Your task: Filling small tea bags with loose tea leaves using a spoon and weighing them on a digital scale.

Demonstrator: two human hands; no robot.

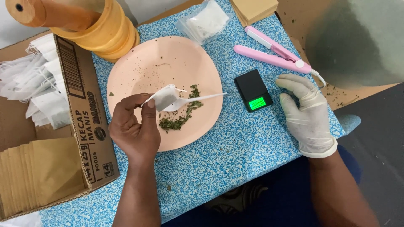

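Fingers of the bare left hand (135, 126) pinch a small white filter bag (162, 98), holding it over the pink plate (139, 71). Directly beside the bag, a white plastic spoon (191, 101) lies with its bowl at the bag's mouth and its handle pointing to the right. A small heap of dried green leaf (181, 117) sits on the plate just below the spoon, with loose flecks scattered across the plate surface.

The right hand (306, 113), in a white glove, rests open and flat on the blue speckled mat (219, 159), gripping nothing. Just to its left stands a small black pocket scale (252, 90) with a lit green display. A pink mini heat sealer (273, 52) lies beyond the gloved fingers.

At the left edge, a cardboard box (86, 122) holds white filter bags (38, 88) and brown paper envelopes (42, 172). A clear plastic pouch (204, 21) lies behind the plate, near a yellow spool (105, 31).
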